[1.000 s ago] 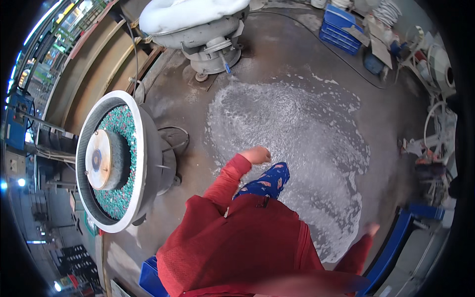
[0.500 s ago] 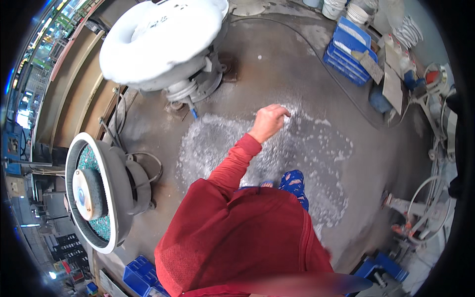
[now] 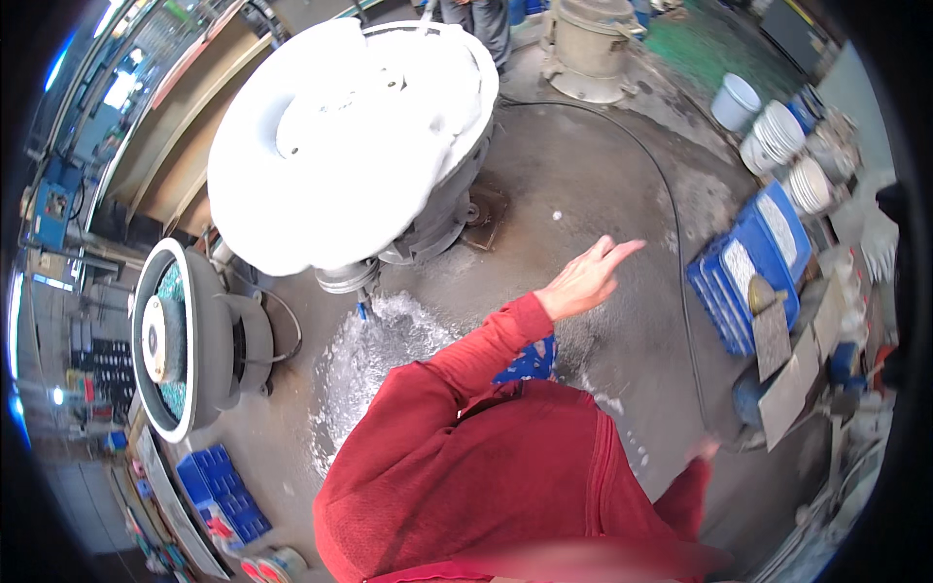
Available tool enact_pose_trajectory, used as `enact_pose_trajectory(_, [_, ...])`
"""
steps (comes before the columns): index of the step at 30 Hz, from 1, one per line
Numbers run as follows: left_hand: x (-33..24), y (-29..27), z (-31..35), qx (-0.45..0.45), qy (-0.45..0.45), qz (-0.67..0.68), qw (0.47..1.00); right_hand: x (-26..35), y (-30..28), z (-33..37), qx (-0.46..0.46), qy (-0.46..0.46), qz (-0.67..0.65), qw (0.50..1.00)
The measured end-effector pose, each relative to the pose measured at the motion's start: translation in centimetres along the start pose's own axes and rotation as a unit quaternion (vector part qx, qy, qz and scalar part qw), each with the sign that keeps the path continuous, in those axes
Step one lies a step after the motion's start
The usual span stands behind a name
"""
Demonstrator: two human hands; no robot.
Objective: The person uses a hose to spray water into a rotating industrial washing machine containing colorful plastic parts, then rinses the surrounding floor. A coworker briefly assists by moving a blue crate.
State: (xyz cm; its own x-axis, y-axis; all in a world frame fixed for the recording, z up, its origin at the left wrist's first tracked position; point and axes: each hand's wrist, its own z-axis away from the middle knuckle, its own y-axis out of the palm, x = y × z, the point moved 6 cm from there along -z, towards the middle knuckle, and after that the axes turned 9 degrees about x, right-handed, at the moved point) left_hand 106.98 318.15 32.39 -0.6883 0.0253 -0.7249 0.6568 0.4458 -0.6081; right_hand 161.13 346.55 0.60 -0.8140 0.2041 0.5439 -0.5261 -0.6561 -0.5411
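In front of me, my left hand [image 3: 588, 280] is held out over the wet floor. Its index finger stretches to the right, the thumb side is uppermost, and nothing shows in it. My right hand [image 3: 707, 449] is low at my right side, smeared by motion, so its fingers cannot be read. Both sleeves are red. To the left of my left hand stands a large round tub machine [image 3: 428, 209], heaped with white foam [image 3: 330, 165]. Foamy water [image 3: 374, 345] lies on the floor under its blue-tipped outlet [image 3: 363, 309]. Neither hand touches any of these.
A smaller round bowl machine [image 3: 190, 340] with turquoise pellets stands at left. Blue crates [image 3: 724, 301] and flat boards [image 3: 789, 389] are at right, white buckets [image 3: 773, 136] beyond. A black hose [image 3: 671, 209] crosses the floor. Another person's legs [image 3: 481, 24] show behind the tub.
My view has shifted forward and right; more of the foamy tub and far floor shows. My left hand has extended from a curled shape to a stretched finger. My right hand has come into view.
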Motion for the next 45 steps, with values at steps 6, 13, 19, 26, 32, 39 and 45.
enact_pose_trajectory(6, [15.5, 0.4, -9.0, 0.11, -0.149, -0.075, 0.98, 43.6, -13.6, -22.8, -0.074, -0.328, -0.067, 0.939])
enact_pose_trajectory(13, [26.4, -4.4, -26.6, 0.058, -0.135, -0.061, 0.987, 52.3, 7.2, -30.6, 0.166, -0.457, 0.269, 0.832])
enact_pose_trajectory(19, [32.4, -8.7, -38.1, -0.047, -0.153, 0.042, 0.986, 45.9, 4.3, -41.4, 0.286, 0.02, 0.151, 0.946])
enact_pose_trajectory(26, [44.4, -8.0, -48.1, 0.086, -0.353, 0.051, 0.93, 63.0, 6.8, -55.8, 0.378, 0.008, 0.242, 0.894])
enact_pose_trajectory(32, [49.3, -11.7, -51.9, 0.077, -0.483, 0.033, 0.872, 93.7, 10.0, -60.2, 0.616, -0.229, 0.235, 0.716])
enact_pose_trajectory(39, [57.0, -22.0, -49.4, -0.501, -0.368, 0.354, 0.699, 124.6, 33.0, -52.8, 0.476, -0.475, 0.403, 0.621])
enact_pose_trajectory(45, [69.9, -38.0, -51.4, -0.688, -0.23, 0.365, 0.583, 135.7, 45.4, -35.8, 0.502, -0.675, 0.286, 0.459])
